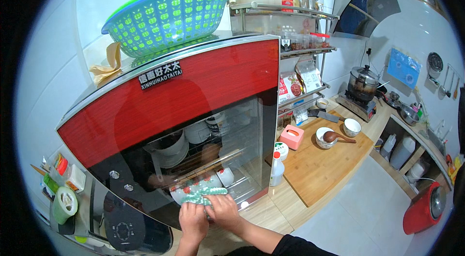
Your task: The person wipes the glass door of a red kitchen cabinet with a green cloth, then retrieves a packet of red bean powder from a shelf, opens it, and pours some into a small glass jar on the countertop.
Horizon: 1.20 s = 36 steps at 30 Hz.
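Observation:
My left hand (193, 218) and my right hand (224, 212) are side by side at the lower front of a red and black dish cabinet (203, 78). Both grip a green and white cloth (199, 195), which lies bunched between the fingers and the glass door. Behind the glass lie bowls with red flower patterns (205, 180), a white cup (225, 176), chopsticks (212, 167) and stacked dishes (170, 152). The fingertips are partly hidden by the cloth.
Right of the cabinet, a wooden cutting board (316, 168) bears bowls, a wooden ladle (338, 137) and a cleaver (328, 116). A white bottle (277, 172) stands beside the cabinet. A black appliance (127, 225) is at lower left; a blue-green basket (169, 18) sits on top.

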Each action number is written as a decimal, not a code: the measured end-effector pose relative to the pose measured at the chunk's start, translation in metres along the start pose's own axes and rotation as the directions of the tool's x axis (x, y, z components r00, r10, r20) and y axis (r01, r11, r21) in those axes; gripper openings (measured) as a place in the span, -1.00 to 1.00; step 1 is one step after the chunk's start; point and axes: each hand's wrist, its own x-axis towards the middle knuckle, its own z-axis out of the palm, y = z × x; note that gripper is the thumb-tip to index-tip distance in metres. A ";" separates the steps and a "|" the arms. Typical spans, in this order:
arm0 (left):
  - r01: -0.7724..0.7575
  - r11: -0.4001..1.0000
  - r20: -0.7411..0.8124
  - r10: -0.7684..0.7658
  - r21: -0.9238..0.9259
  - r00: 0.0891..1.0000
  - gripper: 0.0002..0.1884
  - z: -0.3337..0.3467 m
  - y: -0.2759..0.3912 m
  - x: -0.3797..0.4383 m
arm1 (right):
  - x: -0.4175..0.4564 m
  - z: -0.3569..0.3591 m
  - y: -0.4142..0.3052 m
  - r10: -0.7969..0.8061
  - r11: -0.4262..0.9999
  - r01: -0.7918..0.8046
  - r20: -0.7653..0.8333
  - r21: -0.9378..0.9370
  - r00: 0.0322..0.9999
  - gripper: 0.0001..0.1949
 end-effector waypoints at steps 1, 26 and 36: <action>0.015 1.000 0.044 -0.015 -0.007 0.999 -0.85 0.006 0.004 0.000 | -0.002 -0.005 0.004 0.018 1.000 -0.018 0.017 -0.017 1.000 -0.72; -0.135 0.990 0.151 0.127 0.040 0.980 -0.93 0.082 0.048 0.023 | -0.024 -0.051 0.088 0.289 0.957 -0.275 0.245 -0.088 0.925 -0.69; -0.068 0.997 0.309 0.071 -0.022 0.948 -0.88 0.111 0.055 -0.022 | -0.070 -0.049 0.110 0.403 0.872 -0.487 0.630 -0.044 0.664 -0.66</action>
